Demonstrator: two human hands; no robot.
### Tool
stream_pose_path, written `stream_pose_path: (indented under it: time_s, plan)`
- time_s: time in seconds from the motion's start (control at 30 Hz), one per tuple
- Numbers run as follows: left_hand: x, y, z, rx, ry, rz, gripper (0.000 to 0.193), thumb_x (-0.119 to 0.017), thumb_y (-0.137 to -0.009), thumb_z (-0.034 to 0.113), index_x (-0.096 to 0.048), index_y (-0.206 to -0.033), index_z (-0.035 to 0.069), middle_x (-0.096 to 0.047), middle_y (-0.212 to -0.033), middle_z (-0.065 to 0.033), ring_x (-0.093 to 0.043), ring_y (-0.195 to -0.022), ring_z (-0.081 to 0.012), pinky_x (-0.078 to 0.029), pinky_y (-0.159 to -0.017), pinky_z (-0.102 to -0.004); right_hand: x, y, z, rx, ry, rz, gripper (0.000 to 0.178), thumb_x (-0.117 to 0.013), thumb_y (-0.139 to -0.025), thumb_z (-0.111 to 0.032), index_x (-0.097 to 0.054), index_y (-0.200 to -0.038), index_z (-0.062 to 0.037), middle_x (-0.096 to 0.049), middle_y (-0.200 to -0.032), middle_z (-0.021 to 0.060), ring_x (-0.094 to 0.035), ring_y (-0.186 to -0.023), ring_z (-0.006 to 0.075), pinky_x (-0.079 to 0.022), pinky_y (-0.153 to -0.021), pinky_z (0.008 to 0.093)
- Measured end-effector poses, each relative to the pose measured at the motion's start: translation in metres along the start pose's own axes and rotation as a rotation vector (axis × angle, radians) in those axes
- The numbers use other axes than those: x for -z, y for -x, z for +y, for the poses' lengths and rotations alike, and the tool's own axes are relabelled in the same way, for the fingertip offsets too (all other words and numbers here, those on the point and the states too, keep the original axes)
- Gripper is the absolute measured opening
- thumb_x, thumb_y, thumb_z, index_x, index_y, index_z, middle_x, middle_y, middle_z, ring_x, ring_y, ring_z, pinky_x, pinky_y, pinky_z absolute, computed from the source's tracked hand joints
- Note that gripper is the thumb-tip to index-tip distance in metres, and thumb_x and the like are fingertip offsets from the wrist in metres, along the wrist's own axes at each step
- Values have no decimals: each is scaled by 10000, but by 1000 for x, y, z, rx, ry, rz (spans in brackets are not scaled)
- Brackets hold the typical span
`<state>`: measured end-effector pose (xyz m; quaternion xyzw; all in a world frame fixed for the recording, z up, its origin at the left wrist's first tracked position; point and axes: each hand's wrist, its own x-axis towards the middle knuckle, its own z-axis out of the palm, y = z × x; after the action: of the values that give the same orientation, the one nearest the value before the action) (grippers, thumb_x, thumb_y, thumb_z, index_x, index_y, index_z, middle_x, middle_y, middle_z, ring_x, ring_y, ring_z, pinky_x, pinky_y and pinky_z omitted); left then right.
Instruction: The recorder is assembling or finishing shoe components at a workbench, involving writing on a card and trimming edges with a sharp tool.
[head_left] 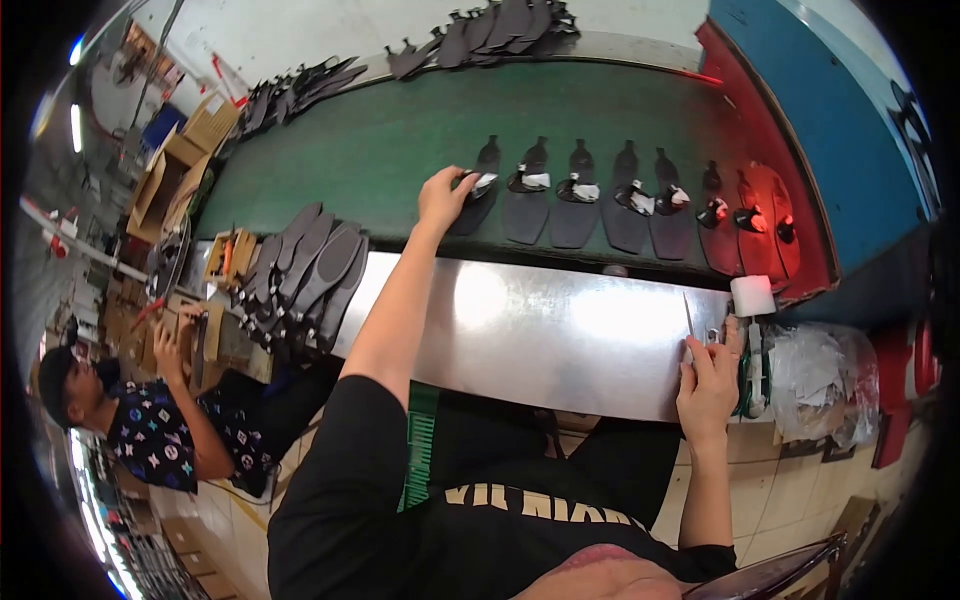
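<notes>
Seen from above, a person in a black shirt reaches across a shiny metal work surface point(520, 345) to a green conveyor belt point(370, 130). The left hand point(443, 200) is at the leftmost dark sole piece point(472, 218) in a row on the belt, its fingertips together at the small dark strap with a white slip point(486, 181); whether they pinch it or only press it cannot be told. The right hand point(710, 388), well apart near the right end of the metal, appears closed around a slender pointed tool point(688, 315), beside a white block point(752, 296). Good handling here probably means a light touch on the strap, the sole kept flat and in line with its neighbours, and the tool's point kept clear of the surfaces. The soles look matte, thin and flexible, broad at the near end and tapering to a narrow tab; the straps are glossier and curled, the slips papery. The belt is smooth and dull, the metal mirror-bright. Red light falls on the soles at the right, near a crinkled clear plastic bag point(825, 385). More soles lie heaped point(310, 265) at the left.
</notes>
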<state>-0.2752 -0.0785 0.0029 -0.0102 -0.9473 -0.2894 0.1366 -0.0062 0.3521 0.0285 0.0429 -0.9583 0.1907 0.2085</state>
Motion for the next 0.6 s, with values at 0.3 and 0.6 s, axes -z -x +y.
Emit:
stream_pose_path:
  time_s: [0.3, 0.6]
  plan:
    - [-8, 37, 6, -129, 186, 459, 239, -735, -762, 103, -704, -996, 65, -646, -1034, -134, -643, -888, -285, -509, -808, -357, 21, 2, -22, -23, -99, 70, 280, -687, -763, 1, -665, -1038, -51, -543, -953, 117, -562, -895, 307, -477, -760, 389]
    - [71, 211, 155, 250, 1292, -353, 299, -690, -797, -65, -670, -1088, 4, -682, -1103, -100, -635, -991, -151, -501, -884, -280, 24, 27, -68, -184, -1596, -262, 300, -720, -803, -110, -522, -1007, -17, -554, -1167, 128, -511, -1170, 224, -383, -1020, 350]
